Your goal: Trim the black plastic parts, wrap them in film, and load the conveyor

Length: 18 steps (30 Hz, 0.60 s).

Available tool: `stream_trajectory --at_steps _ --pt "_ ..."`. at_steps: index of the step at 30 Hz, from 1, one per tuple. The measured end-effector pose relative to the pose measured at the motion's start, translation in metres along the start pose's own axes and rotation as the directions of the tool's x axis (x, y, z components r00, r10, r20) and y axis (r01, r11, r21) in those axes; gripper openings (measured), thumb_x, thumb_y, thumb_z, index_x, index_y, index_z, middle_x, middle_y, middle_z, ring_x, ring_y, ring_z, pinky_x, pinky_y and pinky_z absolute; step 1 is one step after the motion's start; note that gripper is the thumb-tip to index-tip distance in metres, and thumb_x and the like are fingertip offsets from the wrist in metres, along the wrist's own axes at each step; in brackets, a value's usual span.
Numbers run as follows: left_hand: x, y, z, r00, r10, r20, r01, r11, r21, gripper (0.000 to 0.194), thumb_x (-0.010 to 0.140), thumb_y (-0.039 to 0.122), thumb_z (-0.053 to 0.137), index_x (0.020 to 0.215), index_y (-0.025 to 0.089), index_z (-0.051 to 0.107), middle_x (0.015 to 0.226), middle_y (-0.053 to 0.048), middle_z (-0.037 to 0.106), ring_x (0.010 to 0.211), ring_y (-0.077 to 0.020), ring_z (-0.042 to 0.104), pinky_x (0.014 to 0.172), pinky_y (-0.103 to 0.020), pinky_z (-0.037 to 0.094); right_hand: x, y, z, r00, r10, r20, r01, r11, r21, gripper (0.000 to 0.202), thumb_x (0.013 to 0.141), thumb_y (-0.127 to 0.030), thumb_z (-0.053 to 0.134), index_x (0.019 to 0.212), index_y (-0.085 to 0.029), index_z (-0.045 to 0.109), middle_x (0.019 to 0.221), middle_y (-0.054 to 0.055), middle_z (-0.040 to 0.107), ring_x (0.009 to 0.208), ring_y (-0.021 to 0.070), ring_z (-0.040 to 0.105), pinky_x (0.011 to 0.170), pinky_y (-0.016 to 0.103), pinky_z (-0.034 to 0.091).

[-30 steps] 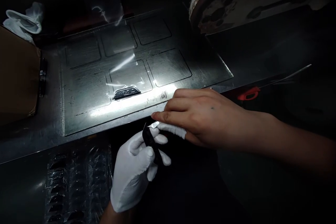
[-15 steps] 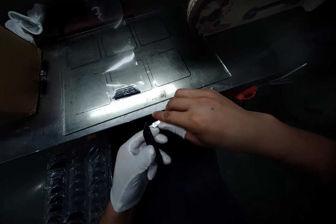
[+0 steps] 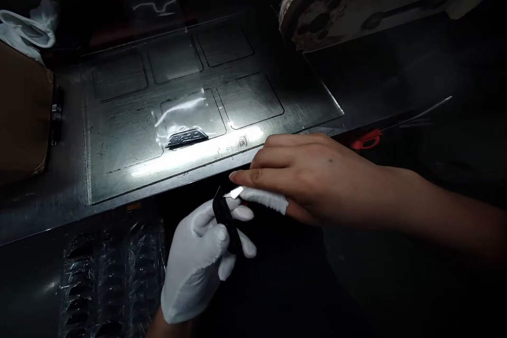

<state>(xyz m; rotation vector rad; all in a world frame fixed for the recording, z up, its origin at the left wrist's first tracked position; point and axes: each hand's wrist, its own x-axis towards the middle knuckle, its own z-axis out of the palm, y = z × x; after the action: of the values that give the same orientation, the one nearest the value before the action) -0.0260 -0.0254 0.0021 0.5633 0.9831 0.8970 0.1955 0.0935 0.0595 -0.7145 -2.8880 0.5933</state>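
My left hand [image 3: 198,259], in a white glove, grips a dark elongated piece [image 3: 226,222] between thumb and fingers below the table edge. My right hand [image 3: 301,177] is bare except for a white cover on one finger. It holds a small tool with a bright, pale blade-like tip [image 3: 236,192], which is at the upper end of the dark piece; whether they touch is unclear. Most of the tool is hidden by the fingers. On the metal plate [image 3: 253,97] lies a black trapezoid piece [image 3: 187,138] with a clear plastic film [image 3: 184,111] behind it.
Clear trays [image 3: 113,280] of dark pieces lie at the lower left. A cardboard box [image 3: 24,116], black markers [image 3: 56,115] and white cloth or plastic [image 3: 34,29] are at the left. A worn machine part [image 3: 356,5] overhangs the back right. A red handle [image 3: 366,140] shows beyond my right wrist.
The view has shifted slightly, so the plate and trays appear further left. The pale tip has tilted a little and shows more. Both hands keep their hold.
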Motion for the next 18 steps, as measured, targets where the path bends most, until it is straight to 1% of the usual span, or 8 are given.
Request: stream_trajectory --at_steps 2,3,8,12,14,16,18 --pt "-0.0007 0.0007 -0.0002 1.0 -0.005 -0.004 0.005 1.0 0.026 0.042 0.096 0.053 0.066 0.118 0.017 0.071 0.08 -0.007 0.067 0.046 -0.0029 0.041 0.04 -0.014 0.028 0.0017 -0.002 -0.0009 1.0 0.01 0.024 -0.01 1.0 -0.004 0.043 0.092 -0.014 0.062 0.135 -0.019 0.066 0.11 0.008 0.072 0.101 0.0268 0.061 0.078 0.038 0.048" --pt "-0.0013 0.0008 -0.0001 1.0 -0.002 -0.01 0.003 0.999 0.035 0.041 0.096 0.052 0.065 0.118 0.018 0.071 0.081 -0.006 0.067 0.046 -0.0032 0.042 0.04 -0.014 0.028 0.0026 -0.0026 -0.001 0.999 0.016 0.03 -0.016 1.0 -0.007 0.042 0.092 -0.014 0.062 0.134 -0.019 0.066 0.11 0.008 0.072 0.101 0.027 0.061 0.078 0.038 0.048" --pt "-0.003 -0.0014 -0.0003 0.999 0.027 -0.025 -0.026 0.999 0.031 0.037 0.097 0.048 0.065 0.124 0.024 0.069 0.102 -0.007 0.065 0.05 -0.0033 0.045 0.04 -0.015 0.031 0.0035 -0.0027 -0.0001 0.999 0.026 0.02 -0.025 1.0 -0.016 0.038 0.096 -0.017 0.059 0.133 -0.019 0.067 0.11 0.009 0.072 0.101 0.027 0.061 0.078 0.038 0.047" --pt "-0.0028 -0.0026 -0.0009 0.999 0.028 -0.027 -0.027 0.999 0.037 0.037 0.096 0.049 0.065 0.123 0.023 0.07 0.105 -0.008 0.064 0.052 -0.005 0.047 0.04 -0.016 0.03 0.003 -0.0027 0.0003 1.0 0.018 0.025 -0.018 1.0 -0.011 0.041 0.094 -0.016 0.061 0.134 -0.019 0.066 0.111 0.009 0.072 0.102 0.027 0.061 0.078 0.038 0.047" --pt "-0.003 -0.0027 -0.0015 0.999 0.02 -0.033 -0.018 0.998 0.062 0.039 0.097 0.05 0.064 0.125 0.023 0.069 0.103 -0.008 0.066 0.05 -0.0051 0.047 0.04 -0.017 0.029 0.0037 -0.0035 0.0004 0.999 0.032 0.037 -0.031 0.999 -0.012 0.038 0.095 -0.017 0.061 0.132 -0.019 0.067 0.11 0.009 0.072 0.101 0.0272 0.061 0.077 0.038 0.047" --pt "-0.0032 -0.0027 -0.0025 0.999 0.004 -0.038 0.0 0.994 0.106 0.041 0.098 0.05 0.062 0.127 0.022 0.068 0.096 -0.009 0.069 0.048 -0.0053 0.046 0.042 -0.019 0.027 0.0048 -0.0048 0.0009 0.998 0.055 0.042 -0.054 0.998 -0.018 0.034 0.097 -0.019 0.059 0.13 -0.019 0.069 0.108 0.009 0.072 0.101 0.0271 0.061 0.076 0.038 0.047" --pt "-0.0035 -0.0027 -0.0033 0.999 -0.003 -0.053 0.01 0.989 0.145 0.041 0.099 0.05 0.061 0.126 0.02 0.068 0.093 -0.01 0.07 0.048 -0.0063 0.048 0.044 -0.021 0.027 0.0062 -0.0061 0.0017 0.996 0.074 0.044 -0.072 0.997 -0.031 0.032 0.099 -0.02 0.057 0.128 -0.019 0.07 0.106 0.009 0.072 0.1 0.0269 0.061 0.076 0.037 0.047"
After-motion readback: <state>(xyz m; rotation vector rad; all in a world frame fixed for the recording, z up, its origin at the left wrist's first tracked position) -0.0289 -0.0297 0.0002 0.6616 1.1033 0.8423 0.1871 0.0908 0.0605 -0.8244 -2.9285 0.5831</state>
